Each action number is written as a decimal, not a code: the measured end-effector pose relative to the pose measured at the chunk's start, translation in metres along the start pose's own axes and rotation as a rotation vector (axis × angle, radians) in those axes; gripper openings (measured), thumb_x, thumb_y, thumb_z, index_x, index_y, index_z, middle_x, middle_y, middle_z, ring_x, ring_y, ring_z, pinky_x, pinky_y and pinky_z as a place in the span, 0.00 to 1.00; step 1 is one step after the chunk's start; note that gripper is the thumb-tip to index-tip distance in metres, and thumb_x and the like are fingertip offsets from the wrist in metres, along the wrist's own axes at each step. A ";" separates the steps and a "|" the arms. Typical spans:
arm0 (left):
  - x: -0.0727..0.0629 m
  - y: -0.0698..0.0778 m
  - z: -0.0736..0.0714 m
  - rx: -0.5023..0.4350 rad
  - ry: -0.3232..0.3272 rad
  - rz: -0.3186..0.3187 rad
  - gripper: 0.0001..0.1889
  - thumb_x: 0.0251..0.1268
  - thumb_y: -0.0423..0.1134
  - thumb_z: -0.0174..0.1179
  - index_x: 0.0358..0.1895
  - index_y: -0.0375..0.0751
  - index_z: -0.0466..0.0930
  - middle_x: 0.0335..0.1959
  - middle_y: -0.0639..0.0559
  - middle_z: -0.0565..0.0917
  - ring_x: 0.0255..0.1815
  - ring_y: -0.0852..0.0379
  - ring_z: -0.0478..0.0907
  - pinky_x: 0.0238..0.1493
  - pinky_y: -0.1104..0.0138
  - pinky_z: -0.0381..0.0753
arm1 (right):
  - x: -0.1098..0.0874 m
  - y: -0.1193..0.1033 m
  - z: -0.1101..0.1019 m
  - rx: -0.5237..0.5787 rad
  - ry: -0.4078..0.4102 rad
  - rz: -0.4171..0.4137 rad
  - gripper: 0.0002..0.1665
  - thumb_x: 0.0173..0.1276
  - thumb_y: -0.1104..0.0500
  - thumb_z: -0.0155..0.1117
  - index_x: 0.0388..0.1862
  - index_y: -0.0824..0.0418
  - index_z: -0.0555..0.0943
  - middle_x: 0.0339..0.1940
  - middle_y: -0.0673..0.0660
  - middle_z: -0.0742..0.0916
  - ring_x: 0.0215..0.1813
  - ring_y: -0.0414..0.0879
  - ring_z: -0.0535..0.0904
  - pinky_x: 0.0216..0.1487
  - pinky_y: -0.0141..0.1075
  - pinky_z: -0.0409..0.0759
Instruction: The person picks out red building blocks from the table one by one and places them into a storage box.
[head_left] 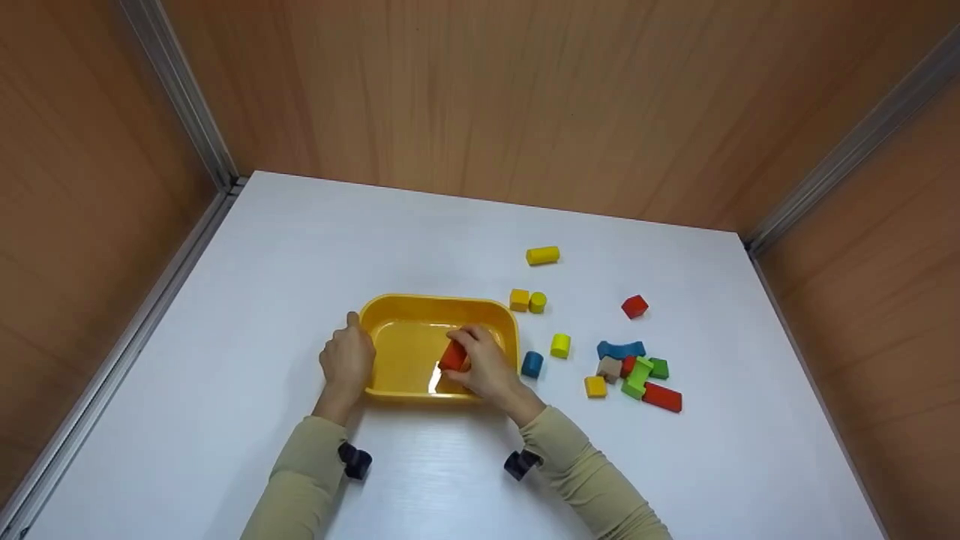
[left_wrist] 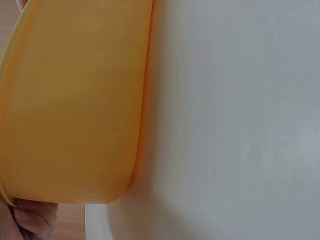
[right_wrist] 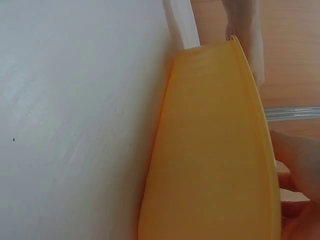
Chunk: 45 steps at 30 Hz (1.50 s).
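A yellow plastic tub (head_left: 409, 345) stands on the white table. At its left end my left hand (head_left: 347, 360) grips the rim; in the left wrist view the curled fingers (left_wrist: 35, 217) show under the rim's edge. Over the right half of the tub, my right hand (head_left: 487, 371) pinches a red block (head_left: 453, 355) between thumb and fingers. The tub's outer wall (right_wrist: 210, 140) fills much of the right wrist view and hides the block there. Whether the block touches the tub floor, I cannot tell.
Right of the tub lie a blue cylinder (head_left: 532, 364), a yellow cylinder (head_left: 560, 345) and a yellow cube (head_left: 519, 300). Farther right is a cluster with a blue arch-like block (head_left: 621, 350) and a long red block (head_left: 662, 397). Wooden walls (head_left: 480, 97) enclose the table.
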<state>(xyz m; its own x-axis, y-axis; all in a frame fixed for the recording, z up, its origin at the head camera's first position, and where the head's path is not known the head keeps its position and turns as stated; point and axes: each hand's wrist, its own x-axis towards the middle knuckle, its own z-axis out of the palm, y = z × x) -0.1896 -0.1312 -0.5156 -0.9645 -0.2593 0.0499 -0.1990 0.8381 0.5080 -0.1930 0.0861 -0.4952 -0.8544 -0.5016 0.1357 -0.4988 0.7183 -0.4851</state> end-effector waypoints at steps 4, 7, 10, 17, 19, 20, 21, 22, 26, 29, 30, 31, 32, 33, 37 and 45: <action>0.001 0.000 0.000 -0.001 -0.004 -0.004 0.14 0.64 0.31 0.42 0.51 0.27 0.62 0.17 0.43 0.74 0.14 0.53 0.69 0.14 0.64 0.68 | 0.002 0.001 0.004 -0.007 -0.075 0.046 0.32 0.50 0.56 0.69 0.55 0.61 0.72 0.53 0.58 0.72 0.49 0.48 0.69 0.50 0.34 0.71; 0.002 -0.001 0.001 -0.004 -0.002 -0.003 0.14 0.64 0.31 0.42 0.51 0.28 0.62 0.18 0.43 0.74 0.14 0.53 0.69 0.15 0.63 0.68 | 0.003 0.001 0.006 -0.002 -0.121 0.071 0.32 0.50 0.55 0.69 0.55 0.60 0.72 0.53 0.58 0.72 0.48 0.48 0.70 0.50 0.35 0.71; 0.001 -0.001 0.001 -0.010 0.001 0.002 0.14 0.64 0.31 0.43 0.50 0.28 0.62 0.18 0.43 0.74 0.14 0.53 0.69 0.14 0.64 0.68 | 0.003 0.002 0.008 0.005 -0.150 0.068 0.32 0.50 0.53 0.69 0.54 0.61 0.72 0.52 0.58 0.72 0.47 0.48 0.70 0.49 0.35 0.71; 0.002 -0.001 0.001 -0.013 -0.003 -0.007 0.15 0.64 0.31 0.42 0.52 0.27 0.62 0.18 0.42 0.75 0.14 0.52 0.70 0.15 0.63 0.69 | 0.005 0.005 0.009 0.017 -0.190 0.055 0.34 0.48 0.50 0.70 0.53 0.62 0.73 0.51 0.59 0.73 0.46 0.47 0.71 0.49 0.36 0.71; 0.003 -0.001 0.001 -0.012 -0.007 -0.010 0.15 0.64 0.31 0.42 0.52 0.27 0.62 0.19 0.41 0.75 0.14 0.52 0.70 0.16 0.63 0.69 | 0.006 0.005 0.009 0.023 -0.201 0.050 0.34 0.48 0.50 0.70 0.53 0.62 0.73 0.50 0.58 0.73 0.46 0.46 0.70 0.49 0.36 0.71; 0.002 -0.001 0.001 -0.012 -0.007 -0.009 0.15 0.64 0.31 0.42 0.52 0.27 0.62 0.19 0.41 0.75 0.14 0.52 0.70 0.15 0.62 0.69 | 0.006 0.005 0.010 0.014 -0.201 0.036 0.34 0.47 0.50 0.70 0.52 0.63 0.74 0.49 0.58 0.74 0.45 0.47 0.71 0.48 0.35 0.71; 0.002 -0.001 0.001 -0.012 -0.006 -0.006 0.15 0.64 0.31 0.42 0.52 0.27 0.62 0.19 0.42 0.75 0.14 0.52 0.70 0.15 0.63 0.69 | 0.006 0.006 0.010 0.002 -0.199 0.020 0.34 0.47 0.50 0.71 0.52 0.63 0.74 0.48 0.58 0.74 0.45 0.47 0.71 0.48 0.35 0.71; 0.002 -0.001 0.002 -0.010 -0.002 0.000 0.15 0.64 0.31 0.42 0.51 0.27 0.62 0.18 0.42 0.75 0.14 0.53 0.70 0.15 0.63 0.69 | 0.007 0.006 0.011 -0.011 -0.198 0.005 0.34 0.46 0.49 0.71 0.51 0.63 0.74 0.48 0.58 0.74 0.45 0.47 0.71 0.47 0.35 0.71; 0.001 -0.002 0.002 -0.011 0.022 0.015 0.14 0.64 0.30 0.42 0.51 0.26 0.63 0.17 0.43 0.74 0.13 0.53 0.69 0.14 0.63 0.68 | 0.008 0.006 0.011 -0.067 -0.191 -0.044 0.34 0.45 0.50 0.72 0.49 0.64 0.75 0.45 0.59 0.76 0.44 0.47 0.71 0.46 0.34 0.72; 0.001 -0.002 0.003 -0.010 0.033 0.016 0.15 0.63 0.30 0.42 0.51 0.26 0.63 0.17 0.42 0.75 0.14 0.52 0.70 0.14 0.62 0.69 | 0.009 0.006 0.011 -0.061 -0.218 -0.017 0.32 0.46 0.51 0.72 0.50 0.63 0.75 0.45 0.58 0.75 0.44 0.46 0.71 0.46 0.34 0.71; 0.001 -0.002 0.003 -0.010 0.033 0.015 0.15 0.63 0.30 0.42 0.51 0.26 0.63 0.18 0.41 0.75 0.14 0.52 0.70 0.15 0.61 0.70 | 0.009 0.006 0.012 -0.059 -0.227 -0.009 0.32 0.46 0.52 0.72 0.50 0.62 0.75 0.45 0.57 0.75 0.44 0.46 0.71 0.46 0.34 0.71; 0.001 -0.002 0.003 -0.008 0.034 0.015 0.15 0.63 0.30 0.43 0.51 0.26 0.63 0.19 0.40 0.76 0.15 0.52 0.71 0.15 0.60 0.70 | 0.009 0.006 0.011 -0.059 -0.234 -0.004 0.31 0.46 0.52 0.72 0.49 0.62 0.75 0.45 0.57 0.75 0.43 0.46 0.71 0.46 0.34 0.71; 0.002 -0.002 0.003 -0.007 0.034 0.014 0.15 0.63 0.30 0.43 0.51 0.26 0.63 0.20 0.39 0.76 0.15 0.51 0.71 0.16 0.60 0.71 | 0.010 0.006 0.011 -0.059 -0.240 0.000 0.31 0.47 0.52 0.72 0.49 0.62 0.75 0.45 0.57 0.75 0.43 0.46 0.71 0.47 0.34 0.71; 0.002 -0.001 0.002 -0.007 0.032 0.012 0.15 0.63 0.31 0.43 0.51 0.26 0.63 0.20 0.39 0.77 0.15 0.51 0.72 0.16 0.59 0.71 | 0.010 0.006 0.011 -0.063 -0.245 -0.001 0.30 0.46 0.53 0.72 0.49 0.62 0.75 0.44 0.57 0.75 0.43 0.46 0.71 0.46 0.34 0.71; 0.002 -0.001 0.002 -0.009 0.018 0.001 0.15 0.63 0.31 0.43 0.52 0.26 0.63 0.22 0.38 0.77 0.17 0.51 0.72 0.18 0.58 0.72 | 0.012 0.005 0.011 -0.083 -0.255 -0.012 0.29 0.46 0.54 0.72 0.47 0.62 0.76 0.42 0.56 0.76 0.41 0.46 0.70 0.45 0.33 0.71; 0.002 -0.001 0.002 -0.006 0.012 -0.011 0.14 0.63 0.31 0.44 0.50 0.27 0.63 0.23 0.37 0.78 0.18 0.49 0.74 0.19 0.57 0.73 | 0.011 0.003 0.010 -0.086 -0.285 0.027 0.28 0.47 0.55 0.72 0.48 0.61 0.75 0.41 0.55 0.75 0.41 0.45 0.70 0.45 0.33 0.71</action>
<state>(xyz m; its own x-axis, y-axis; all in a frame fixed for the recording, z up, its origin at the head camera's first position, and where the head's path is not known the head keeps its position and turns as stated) -0.1920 -0.1315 -0.5174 -0.9602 -0.2740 0.0543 -0.2084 0.8321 0.5140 -0.2025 0.0773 -0.5037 -0.7981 -0.5883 -0.1299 -0.4975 0.7651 -0.4088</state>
